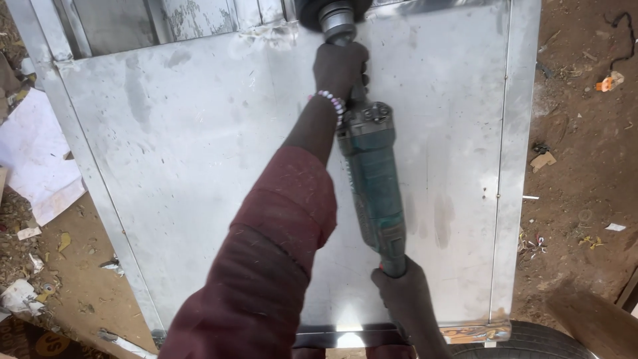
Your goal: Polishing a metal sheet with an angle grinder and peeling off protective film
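A green and black angle grinder (369,174) lies lengthwise above a large sheet-metal panel (199,146). My left hand (340,66), with a beaded bracelet at the wrist and a dark red sleeve, grips the grinder near its head. My right hand (404,292) grips the rear handle near the panel's front edge. The grinder's dark disc (329,12) sits at the panel's far edge, partly cut off by the top of the view.
The panel has raised folded edges on the left (80,166) and right (518,133). White paper scraps (36,159) lie on the dirt at left. A tyre (531,342) is at the bottom right, with bare littered earth (585,166) beyond.
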